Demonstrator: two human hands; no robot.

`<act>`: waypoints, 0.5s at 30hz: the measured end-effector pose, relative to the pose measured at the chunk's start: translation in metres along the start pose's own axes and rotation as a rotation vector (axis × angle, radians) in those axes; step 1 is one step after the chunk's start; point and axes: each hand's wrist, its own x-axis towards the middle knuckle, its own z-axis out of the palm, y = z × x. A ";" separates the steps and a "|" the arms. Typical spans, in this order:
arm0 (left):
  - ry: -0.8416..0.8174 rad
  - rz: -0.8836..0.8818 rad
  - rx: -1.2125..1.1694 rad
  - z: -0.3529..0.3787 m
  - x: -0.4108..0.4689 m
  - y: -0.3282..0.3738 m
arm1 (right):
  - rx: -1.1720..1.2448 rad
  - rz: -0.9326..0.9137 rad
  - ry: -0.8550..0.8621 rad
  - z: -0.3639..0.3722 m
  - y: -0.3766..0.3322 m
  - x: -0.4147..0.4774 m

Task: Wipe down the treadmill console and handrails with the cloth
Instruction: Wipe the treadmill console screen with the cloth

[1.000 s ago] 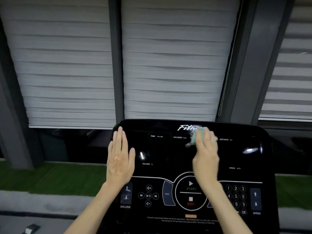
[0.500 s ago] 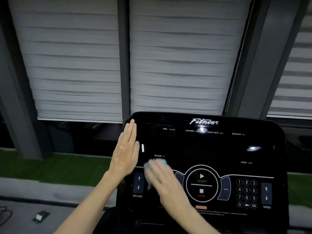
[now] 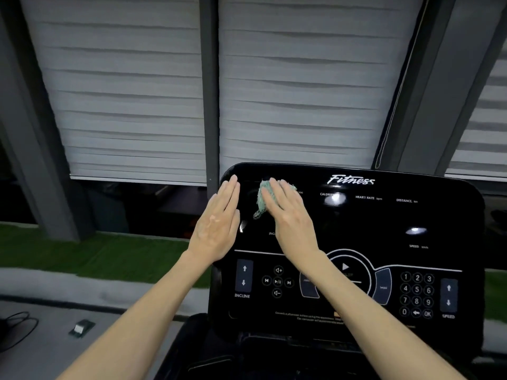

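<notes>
The glossy black treadmill console [image 3: 384, 229] fills the lower right, with a Fitness logo, readout labels, a round start dial and a number keypad. My right hand [image 3: 290, 218] lies flat on its upper left area and presses a small pale green cloth [image 3: 264, 197] against the panel; the cloth sticks out to the left of my fingers. My left hand [image 3: 216, 226] rests flat, fingers together, on the console's left edge, holding nothing. No handrails are visible.
Closed grey blinds [image 3: 131, 91] and dark window posts [image 3: 210, 86] stand right behind the console. A strip of green turf [image 3: 82, 250] runs below the window at left. A small object [image 3: 81, 328] and a black cable [image 3: 16, 330] lie on the grey floor, lower left.
My right hand has swept the cloth from the console's top centre, down to the lower left, then up to the top left corner. The left hand stayed on the left edge; the view shifted left.
</notes>
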 end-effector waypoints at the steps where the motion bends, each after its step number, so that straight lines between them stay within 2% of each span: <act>1: -0.001 0.008 0.031 0.002 -0.001 -0.002 | 0.001 -0.010 0.015 0.004 -0.006 -0.006; 4: 0.019 0.001 0.103 0.007 -0.001 -0.002 | 0.023 -0.116 -0.021 0.024 -0.024 -0.052; 8: 0.047 -0.003 0.090 0.008 -0.001 0.002 | 0.079 -0.374 -0.267 0.039 -0.057 -0.138; 11: 0.055 0.005 0.048 0.008 -0.001 0.002 | 0.129 -0.482 -0.425 0.032 -0.060 -0.144; 13: 0.064 0.003 0.026 0.007 -0.001 0.002 | 0.102 -0.508 -0.375 0.026 -0.058 -0.121; 15: 0.065 0.006 0.015 0.006 -0.001 0.002 | 0.123 -0.407 -0.271 0.022 -0.057 -0.098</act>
